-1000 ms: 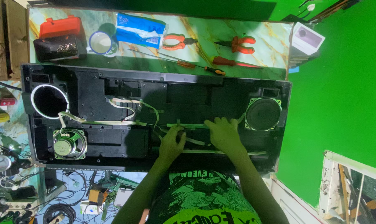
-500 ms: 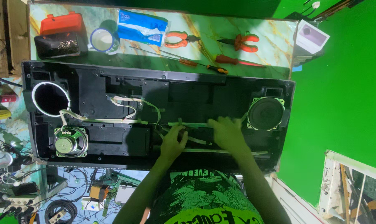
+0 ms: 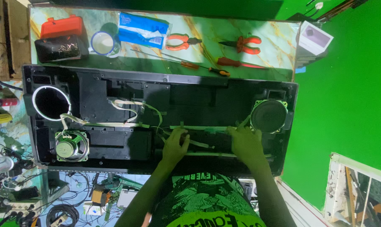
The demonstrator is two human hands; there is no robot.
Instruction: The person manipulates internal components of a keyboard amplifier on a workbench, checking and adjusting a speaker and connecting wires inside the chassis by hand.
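Note:
A long black open casing (image 3: 199, 94) lies across the table with its inside facing up. A thin green strip (image 3: 201, 127) runs along its middle. My left hand (image 3: 175, 146) has its fingers curled on the strip's left part, among pale ribbon cables (image 3: 127, 124). My right hand (image 3: 246, 143) grips the strip's right end, and its forefinger reaches out to the rim of the round right speaker (image 3: 269, 115). A second speaker (image 3: 71, 147) with a green frame sits loose at the casing's lower left, below an empty round speaker hole (image 3: 50, 103).
On the marbled tabletop (image 3: 274, 46) behind the casing lie two orange pliers (image 3: 183, 42), two screwdrivers (image 3: 217, 62), a blue-and-white packet (image 3: 143, 29), a tape roll (image 3: 103, 43) and a red-and-black box (image 3: 60, 38). Wires and parts (image 3: 13, 185) clutter the left side. A green wall stands to the right.
My right hand has slid to the right along the strip, up to the right speaker. My left hand has stayed in place. The view has shifted slightly.

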